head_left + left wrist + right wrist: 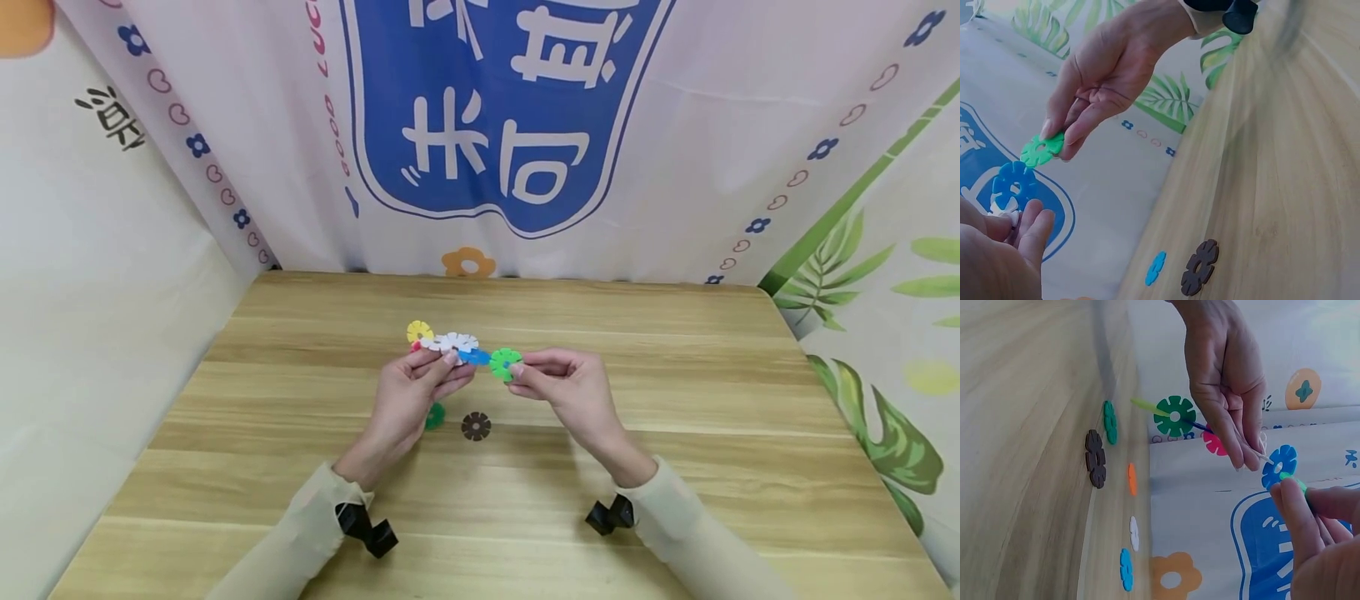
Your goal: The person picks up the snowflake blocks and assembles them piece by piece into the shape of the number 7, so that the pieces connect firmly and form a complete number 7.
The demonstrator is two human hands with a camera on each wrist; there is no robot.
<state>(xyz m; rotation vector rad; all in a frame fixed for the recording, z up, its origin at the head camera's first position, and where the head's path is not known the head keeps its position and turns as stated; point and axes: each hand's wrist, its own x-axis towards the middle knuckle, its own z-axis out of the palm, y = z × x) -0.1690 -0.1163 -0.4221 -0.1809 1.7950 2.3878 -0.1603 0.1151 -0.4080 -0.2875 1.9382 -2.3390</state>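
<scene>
My left hand [405,392] grips a chain of notched plastic flower discs. Its white disc [452,340] lies at the fingertips, with a blue disc [1002,180] beyond. On the other side, the right wrist view shows a pink disc [1212,444], a dark blue one [1199,425] edge-on, a green one [1162,419] and a yellow one [1142,405]. Between thumb and fingers, my right hand [576,390] pinches a light green disc [1033,155]. The edge of this disc meets the blue disc's edge. Both hands are held above the table.
On the wooden table [300,467] lie a brown disc [467,430] and a dark green disc [436,417]. Orange [1132,481], white [1134,534] and light blue [1126,569] discs show in the right wrist view. A printed curtain [660,192] hangs behind the table.
</scene>
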